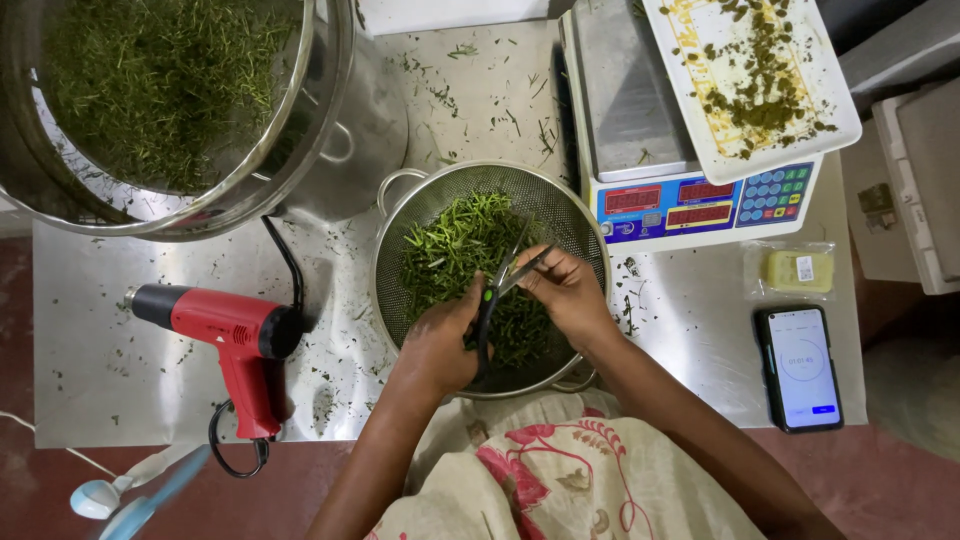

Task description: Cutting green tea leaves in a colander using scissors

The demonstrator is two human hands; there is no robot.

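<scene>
A metal mesh colander (415, 215) sits on the steel table, holding long green stems (450, 250). My left hand (440, 340) is shut on the green-handled scissors (497, 290), whose blades point up and to the right over the greens. My right hand (568, 290) pinches a small bunch of stems right at the scissor blades, above the colander's right half.
A big steel pot (180, 110) of chopped greens stands at the back left. A red heat gun (225, 335) lies left of the colander. A weighing scale (690, 190) carries a white tray (830, 110) with green bits. A phone (800, 368) and a small yellow packet (797, 270) lie at the right.
</scene>
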